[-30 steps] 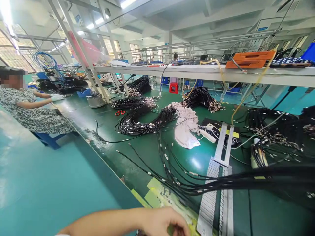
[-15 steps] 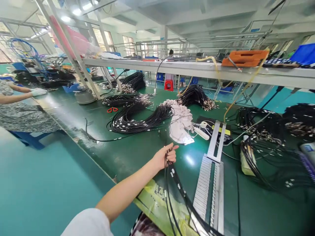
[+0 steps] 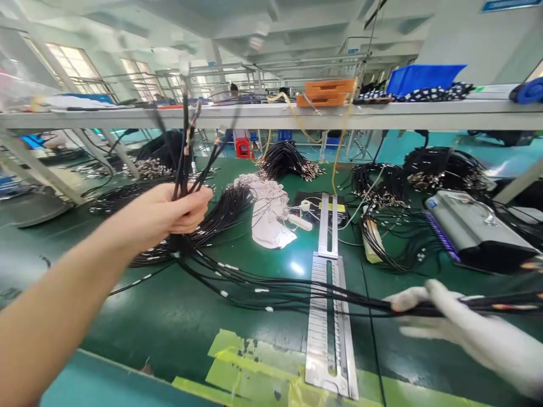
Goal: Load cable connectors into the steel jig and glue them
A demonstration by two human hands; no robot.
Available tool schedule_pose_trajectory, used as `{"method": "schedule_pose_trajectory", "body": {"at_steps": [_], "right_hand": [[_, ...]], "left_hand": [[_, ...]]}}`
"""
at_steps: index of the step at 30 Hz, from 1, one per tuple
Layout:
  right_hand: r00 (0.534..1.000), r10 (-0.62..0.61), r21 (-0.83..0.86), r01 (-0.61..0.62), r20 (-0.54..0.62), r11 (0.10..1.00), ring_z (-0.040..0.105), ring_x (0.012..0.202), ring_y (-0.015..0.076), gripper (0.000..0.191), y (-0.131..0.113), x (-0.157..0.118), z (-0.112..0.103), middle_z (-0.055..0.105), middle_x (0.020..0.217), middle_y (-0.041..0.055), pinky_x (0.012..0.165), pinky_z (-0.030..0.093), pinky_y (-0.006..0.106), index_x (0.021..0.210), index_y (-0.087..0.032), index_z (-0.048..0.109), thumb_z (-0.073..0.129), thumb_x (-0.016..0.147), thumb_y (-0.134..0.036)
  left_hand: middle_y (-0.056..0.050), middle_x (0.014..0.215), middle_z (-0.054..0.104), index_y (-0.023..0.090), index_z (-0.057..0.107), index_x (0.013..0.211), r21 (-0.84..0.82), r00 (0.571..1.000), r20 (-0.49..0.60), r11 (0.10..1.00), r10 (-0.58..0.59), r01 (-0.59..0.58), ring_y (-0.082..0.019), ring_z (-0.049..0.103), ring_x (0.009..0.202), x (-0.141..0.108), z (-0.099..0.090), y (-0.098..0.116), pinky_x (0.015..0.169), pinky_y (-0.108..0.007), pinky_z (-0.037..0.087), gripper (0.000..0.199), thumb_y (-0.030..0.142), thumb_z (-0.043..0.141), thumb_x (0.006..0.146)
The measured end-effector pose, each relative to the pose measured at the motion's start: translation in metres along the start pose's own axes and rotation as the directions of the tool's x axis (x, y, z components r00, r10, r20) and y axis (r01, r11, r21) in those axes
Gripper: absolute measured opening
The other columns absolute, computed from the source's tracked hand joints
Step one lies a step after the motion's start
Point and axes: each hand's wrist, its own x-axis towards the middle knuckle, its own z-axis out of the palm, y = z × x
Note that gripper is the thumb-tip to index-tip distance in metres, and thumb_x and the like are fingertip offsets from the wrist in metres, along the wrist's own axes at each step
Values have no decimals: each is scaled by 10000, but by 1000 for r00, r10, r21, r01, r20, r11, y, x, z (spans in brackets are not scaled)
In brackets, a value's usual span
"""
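My bare left hand (image 3: pixel 182 212) is closed in a fist around one end of a bundle of black cables (image 3: pixel 288 288). The cable tips rise above the fist and are blurred by motion. At the right, my right hand (image 3: pixel 449 316), in a white glove, grips the same bundle near its other end, thumb over the cables. Between the hands the cables sag slightly, with small white tags on them. They cross above a slotted metal fixture (image 3: pixel 331 339) on the green table. Behind my left hand lies a pile of black cables (image 3: pixel 224 209), partly hidden.
A white cloth (image 3: pixel 269 217) lies mid-table beside a black box (image 3: pixel 303 200). To the right stands a grey device (image 3: pixel 479 226) with a purple-lit side. More cable bundles (image 3: pixel 286 158) lie at the back, under a shelf (image 3: pixel 237 117) holding orange cases (image 3: pixel 326 93).
My view has swung right. My left hand has risen with the cables and now holds them up at the left. My gloved right hand has come into view, and the bundle stretches between both hands.
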Motion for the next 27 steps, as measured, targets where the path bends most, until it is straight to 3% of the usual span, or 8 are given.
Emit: {"method": "schedule_pose_trajectory", "body": {"at_steps": [5, 8, 10, 14, 17, 19, 21, 27], "right_hand": [[948, 247, 154, -280, 202, 948, 735, 693, 222, 678, 58, 28, 97, 728, 980, 147, 759, 611, 397, 892, -144, 708, 540, 790, -793], [957, 245, 347, -285, 155, 894, 734, 702, 221, 831, 112, 42, 162, 729, 955, 133, 756, 598, 386, 956, -140, 673, 500, 687, -907], [901, 267, 464, -409, 343, 786, 724, 958, 236, 856, 136, 42, 182, 715, 1075, 149, 908, 556, 381, 1077, -145, 649, 475, 715, -900], [652, 343, 209, -616, 676, 759, 713, 982, 217, 728, 126, 31, 153, 722, 1076, 173, 925, 533, 338, 1031, -92, 688, 560, 790, -767], [834, 168, -75, -151, 525, 986, 718, 818, 234, 622, 85, 53, 96, 748, 957, 158, 814, 563, 382, 980, -100, 720, 545, 849, -682], [971, -195, -400, 234, 136, 886, 697, 947, 244, 512, 62, 90, 60, 742, 1060, 126, 916, 528, 400, 1025, -160, 713, 517, 893, -614], [905, -413, -697, 232, -100, 679, 598, 1211, 254, 463, 51, 132, 33, 667, 1281, 107, 1081, 422, 419, 1193, -197, 659, 415, 952, -507], [911, -408, -772, 215, -61, 598, 636, 1154, 284, 447, 72, 191, 18, 705, 1208, 117, 1026, 462, 444, 1188, -190, 661, 380, 965, -457]], "left_hand": [[35, 574, 452, 171, 601, 715, 467, 909, 399, 879, -116, -93, -84, 378, 481, 53, 47, 9, 407, -186, 245, 362, 504, 662, 844], [28, 604, 533, 169, 622, 719, 618, 731, 612, 759, -302, -204, -116, 483, 540, 86, 113, -36, 489, -213, 357, 304, 438, 625, 861], [16, 578, 544, 167, 594, 648, 699, 741, 578, 676, -342, -233, -145, 515, 545, 98, 150, -82, 523, -241, 383, 274, 381, 694, 787], [-95, 955, 637, 156, 624, 931, 732, 822, 523, 612, -225, -298, -259, 597, 897, 96, 179, -160, 786, -341, 467, 291, 394, 704, 784], [-123, 1120, 586, 173, 574, 1114, 701, 852, 513, 624, -105, -345, -272, 542, 1065, 91, 181, -187, 940, -393, 418, 305, 419, 483, 958], [-123, 1123, 567, 175, 567, 1095, 693, 870, 491, 628, -53, -353, -278, 518, 1081, 91, 184, -196, 961, -408, 391, 302, 408, 401, 998], [-117, 1066, 571, 171, 568, 1008, 692, 882, 470, 634, -31, -346, -281, 521, 1036, 91, 186, -201, 918, -398, 393, 296, 405, 388, 1004], [12, 712, 538, 194, 524, 775, 603, 820, 563, 729, -102, -323, -166, 531, 684, 64, 170, -201, 640, -262, 359, 377, 430, 366, 1022]]}}
